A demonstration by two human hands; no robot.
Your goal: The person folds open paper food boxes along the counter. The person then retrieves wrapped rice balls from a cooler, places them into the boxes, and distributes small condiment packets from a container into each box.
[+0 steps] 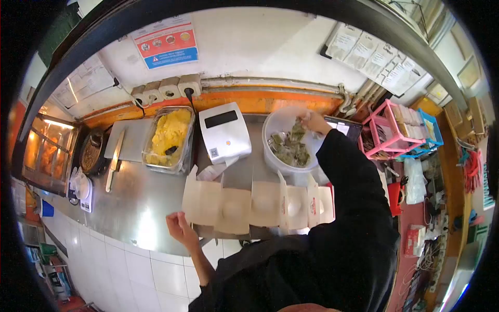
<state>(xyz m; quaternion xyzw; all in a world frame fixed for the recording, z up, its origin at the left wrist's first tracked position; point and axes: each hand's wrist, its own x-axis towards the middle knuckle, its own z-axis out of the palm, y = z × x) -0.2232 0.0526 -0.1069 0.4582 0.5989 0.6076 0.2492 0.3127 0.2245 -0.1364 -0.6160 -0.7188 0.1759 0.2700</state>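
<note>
My right hand point(314, 124) is over the rim of a round white tub point(270, 126). Its fingers are pinched on a small clear bag of something dark green point(298, 131). More such bags point(290, 154) lie inside the tub. My left hand point(180, 228) is held above the counter's front edge, fingers curled in, with nothing visible in them. Just right of it stands a row of open cardboard boxes point(232, 207), their lids up. The boxes farther right have red print on their flaps and are partly behind my right sleeve.
Behind the boxes stands a white label printer point(224, 136). A clear container of yellow food point(171, 134) is left of it. A knife point(115, 160) rests partly on a grey board, near a small scale point(87, 195). Pink and blue baskets point(391, 130) stand at the right.
</note>
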